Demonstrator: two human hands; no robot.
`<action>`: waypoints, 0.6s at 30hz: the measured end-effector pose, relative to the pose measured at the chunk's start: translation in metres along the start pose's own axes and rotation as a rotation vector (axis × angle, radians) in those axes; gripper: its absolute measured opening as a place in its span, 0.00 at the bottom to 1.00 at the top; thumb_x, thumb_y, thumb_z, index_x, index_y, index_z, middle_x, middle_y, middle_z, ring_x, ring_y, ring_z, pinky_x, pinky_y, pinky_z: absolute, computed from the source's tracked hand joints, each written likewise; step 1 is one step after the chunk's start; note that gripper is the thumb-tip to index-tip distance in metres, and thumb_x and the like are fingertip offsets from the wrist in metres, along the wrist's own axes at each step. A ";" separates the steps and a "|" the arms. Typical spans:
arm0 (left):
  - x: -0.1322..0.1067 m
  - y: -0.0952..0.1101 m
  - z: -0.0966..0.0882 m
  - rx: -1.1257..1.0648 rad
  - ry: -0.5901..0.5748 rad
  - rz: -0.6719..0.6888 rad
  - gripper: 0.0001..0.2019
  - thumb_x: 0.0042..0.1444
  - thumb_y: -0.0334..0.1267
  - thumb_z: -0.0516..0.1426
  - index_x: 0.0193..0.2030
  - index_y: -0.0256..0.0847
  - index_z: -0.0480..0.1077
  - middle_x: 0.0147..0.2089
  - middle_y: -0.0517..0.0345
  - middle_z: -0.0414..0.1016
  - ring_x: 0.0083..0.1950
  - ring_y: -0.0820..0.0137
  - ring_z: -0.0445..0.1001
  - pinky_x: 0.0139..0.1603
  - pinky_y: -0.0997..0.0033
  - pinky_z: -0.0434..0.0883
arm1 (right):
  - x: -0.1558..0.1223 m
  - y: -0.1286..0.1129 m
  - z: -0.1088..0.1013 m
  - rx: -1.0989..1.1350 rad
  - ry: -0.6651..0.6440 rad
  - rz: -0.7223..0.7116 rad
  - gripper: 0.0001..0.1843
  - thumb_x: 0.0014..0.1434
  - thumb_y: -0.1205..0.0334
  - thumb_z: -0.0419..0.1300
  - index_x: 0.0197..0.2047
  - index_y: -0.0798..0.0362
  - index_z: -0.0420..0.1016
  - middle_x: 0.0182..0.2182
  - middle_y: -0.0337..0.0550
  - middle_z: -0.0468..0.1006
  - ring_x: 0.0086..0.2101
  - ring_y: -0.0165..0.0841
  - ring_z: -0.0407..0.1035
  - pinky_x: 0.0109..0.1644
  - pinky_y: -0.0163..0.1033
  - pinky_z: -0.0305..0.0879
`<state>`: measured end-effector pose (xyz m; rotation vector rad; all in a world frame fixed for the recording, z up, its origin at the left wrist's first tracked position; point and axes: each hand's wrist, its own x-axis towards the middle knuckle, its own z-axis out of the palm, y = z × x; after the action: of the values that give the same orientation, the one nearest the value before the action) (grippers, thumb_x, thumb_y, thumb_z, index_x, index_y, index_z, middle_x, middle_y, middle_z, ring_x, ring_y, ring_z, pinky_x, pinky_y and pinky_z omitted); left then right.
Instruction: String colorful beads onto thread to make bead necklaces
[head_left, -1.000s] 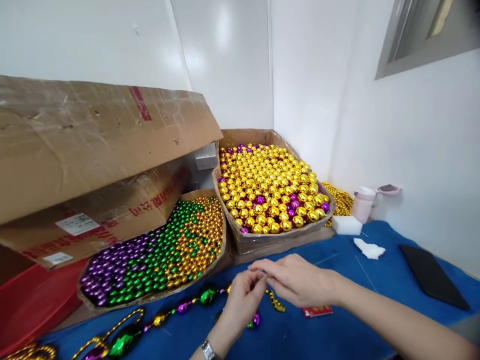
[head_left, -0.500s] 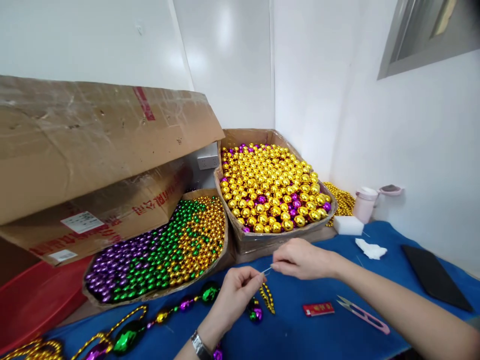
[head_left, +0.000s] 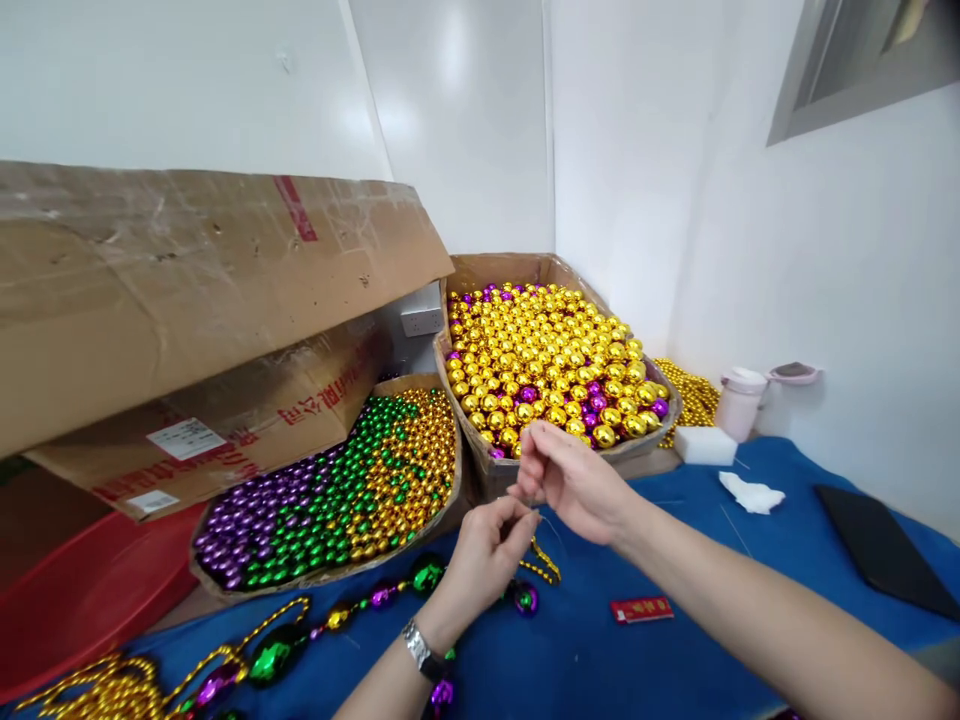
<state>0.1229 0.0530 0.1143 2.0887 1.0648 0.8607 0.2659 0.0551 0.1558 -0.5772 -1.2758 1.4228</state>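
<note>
My left hand (head_left: 491, 548) is pinched shut over the blue cloth (head_left: 600, 660), holding the end of a bead strand (head_left: 315, 630) of gold, green and purple beads that trails off to the lower left. My right hand (head_left: 570, 480) is just above and right of it, fingers pinched on a fine thread or needle that is too thin to make out clearly. The two hands almost touch. A short gold bead length (head_left: 546, 565) hangs below them.
A cardboard box of large gold and purple balls (head_left: 547, 360) stands behind the hands. A tray of small purple, green and gold beads (head_left: 337, 490) lies left, under a big open carton (head_left: 187, 300). A red packet (head_left: 640, 609), white tissue (head_left: 752, 493), cup (head_left: 739, 403) and dark tablet (head_left: 881, 548) lie right.
My right hand has risen and drawn back toward the left hand, pulling the thread up. The view has shifted slightly, and the pink snips at lower right are now out of sight.
</note>
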 end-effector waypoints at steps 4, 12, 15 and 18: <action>0.006 0.013 -0.013 0.030 -0.005 0.018 0.15 0.58 0.43 0.51 0.25 0.38 0.68 0.22 0.62 0.64 0.24 0.73 0.60 0.26 0.75 0.56 | 0.018 -0.025 0.011 0.026 0.057 -0.015 0.14 0.59 0.53 0.56 0.27 0.52 0.62 0.17 0.25 0.51 0.16 0.20 0.44 0.18 0.28 0.43; 0.000 0.017 -0.029 0.089 -0.033 -0.020 0.15 0.58 0.44 0.52 0.25 0.38 0.72 0.22 0.59 0.69 0.25 0.71 0.64 0.26 0.74 0.58 | 0.039 -0.118 0.028 -0.016 0.123 -0.239 0.15 0.61 0.67 0.50 0.22 0.53 0.62 0.14 0.25 0.47 0.14 0.19 0.40 0.18 0.31 0.33; -0.011 0.007 -0.024 0.096 -0.035 -0.040 0.14 0.58 0.43 0.51 0.29 0.38 0.74 0.25 0.58 0.71 0.26 0.70 0.65 0.26 0.75 0.58 | 0.040 -0.126 0.030 -0.086 0.119 -0.305 0.16 0.63 0.66 0.49 0.23 0.53 0.62 0.14 0.25 0.47 0.14 0.18 0.39 0.17 0.31 0.33; -0.020 -0.001 -0.011 0.088 -0.106 -0.041 0.14 0.57 0.40 0.52 0.26 0.37 0.74 0.23 0.59 0.71 0.26 0.71 0.65 0.25 0.75 0.58 | 0.042 -0.106 0.038 -0.144 -0.060 -0.249 0.15 0.63 0.65 0.49 0.24 0.52 0.61 0.15 0.26 0.49 0.15 0.19 0.42 0.17 0.29 0.37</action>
<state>0.1047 0.0389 0.1145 2.1515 1.1030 0.6871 0.2621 0.0612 0.2756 -0.4561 -1.4527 1.1557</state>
